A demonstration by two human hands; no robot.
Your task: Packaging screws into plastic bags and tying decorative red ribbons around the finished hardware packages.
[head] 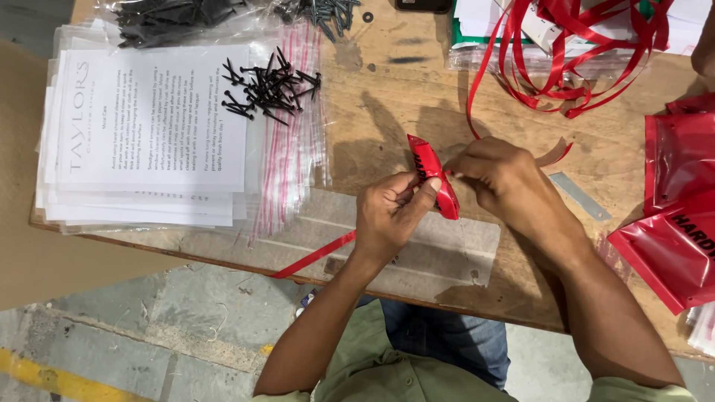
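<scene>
Head camera looks straight down on a worn wooden table [417,89], where the left hand [391,216] has its fingers curled shut around a small folded red packet [432,182], thumb pressed along its side. The right hand [499,175] pinches the packet's upper edge with closed fingertips, and a red ribbon [316,254] trails from under the left hand down over the table's near edge.

To the left lies a stack of white printed sheets [149,126] in clear sleeves, with clear zip bags [290,149] fanned out beside it and a loose heap of black screws [269,88] on top. More screws in a bag [171,18] sit at the far edge. A tangle of red ribbon [573,52] lies at the upper right, well apart from the hands, and flat red bags [674,208] are piled at the right edge. A small metal strip [581,197] lies just beside the right wrist.

Below the table shows a grey concrete floor [149,327] with a yellow line [52,380]. The person's green sleeves and blue trousers fill the bottom. The packet's contents are hidden, and the red bags are cut off by the frame.
</scene>
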